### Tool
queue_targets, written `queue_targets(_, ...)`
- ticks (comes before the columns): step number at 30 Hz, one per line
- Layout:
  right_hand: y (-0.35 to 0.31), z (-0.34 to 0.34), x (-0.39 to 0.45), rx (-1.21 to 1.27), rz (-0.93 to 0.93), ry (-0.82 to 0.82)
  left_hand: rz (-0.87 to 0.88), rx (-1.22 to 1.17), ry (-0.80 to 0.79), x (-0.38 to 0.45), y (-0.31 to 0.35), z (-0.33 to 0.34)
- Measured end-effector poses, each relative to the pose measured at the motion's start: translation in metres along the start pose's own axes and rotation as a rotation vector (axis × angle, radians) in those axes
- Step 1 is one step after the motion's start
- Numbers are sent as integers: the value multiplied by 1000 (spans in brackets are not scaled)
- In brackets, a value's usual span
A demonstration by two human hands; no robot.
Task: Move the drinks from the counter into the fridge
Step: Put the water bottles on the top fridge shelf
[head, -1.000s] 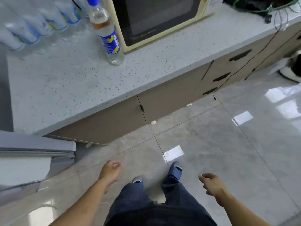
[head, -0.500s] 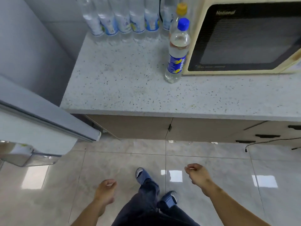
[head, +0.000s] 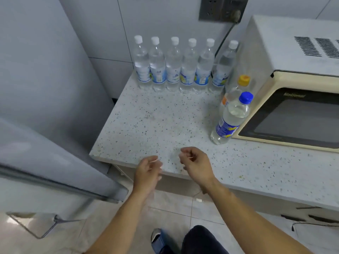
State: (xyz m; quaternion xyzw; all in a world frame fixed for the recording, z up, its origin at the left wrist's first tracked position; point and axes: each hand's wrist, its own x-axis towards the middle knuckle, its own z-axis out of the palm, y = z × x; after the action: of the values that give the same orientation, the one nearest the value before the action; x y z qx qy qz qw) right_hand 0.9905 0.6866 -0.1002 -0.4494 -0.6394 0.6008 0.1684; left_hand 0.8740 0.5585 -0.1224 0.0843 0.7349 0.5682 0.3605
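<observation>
Several clear water bottles with white caps (head: 174, 65) stand in a row against the back wall on the speckled counter (head: 146, 125). A blue-capped bottle (head: 231, 120) stands in front of the microwave's left corner, with a yellow-capped bottle (head: 236, 88) right behind it. The grey fridge (head: 42, 88) fills the left side, its door (head: 55, 173) swung open toward me. My left hand (head: 148, 171) hovers at the counter's front edge, fingers loosely curled, holding nothing. My right hand (head: 196, 164) hangs just over the counter edge beside it, also loosely curled and empty.
A cream microwave (head: 293, 88) occupies the counter's right side, its cord running up to a wall socket (head: 220, 10). Drawers with dark handles (head: 311, 215) sit under the counter. Glossy tiled floor lies below, with my legs and blue slippers.
The view has tilted up from the floor to the counter and wall. Both hands have risen from beside my legs to the counter's front edge.
</observation>
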Motion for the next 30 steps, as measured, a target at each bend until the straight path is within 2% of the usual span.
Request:
queue_targets(6, -90, 14, 106, 102, -121, 91, 150, -215, 283, 59, 99, 46)
queue_targets(9, -140, 16, 154, 109, -186, 209, 193, -174, 408, 96, 153, 64)
queue_targets(11, -176, 14, 182, 59, -268, 265, 262, -47, 462, 120, 191, 73)
queue_targets(15, -236, 10, 231, -187, -497, 282, 578, 531, 544, 177, 261, 75)
queue_targets(17, -258, 8, 255, -329, -537, 225, 662, 710, 514, 205, 290, 73)
queue_targets(19, -273, 5, 275, -510, -503, 107, 722, 881, 465, 230, 309, 71)
queue_targets(23, -281, 2, 302, -902, -431, -90, 716, 1351, 343, 267, 314, 59)
queue_targets(26, -277, 5, 311, -985, -446, -117, 701, 1336, 245, 276, 308, 51)
queue_targets(30, -274, 8, 309, -977, -457, -66, 742, 1136, 262, 270, 303, 49)
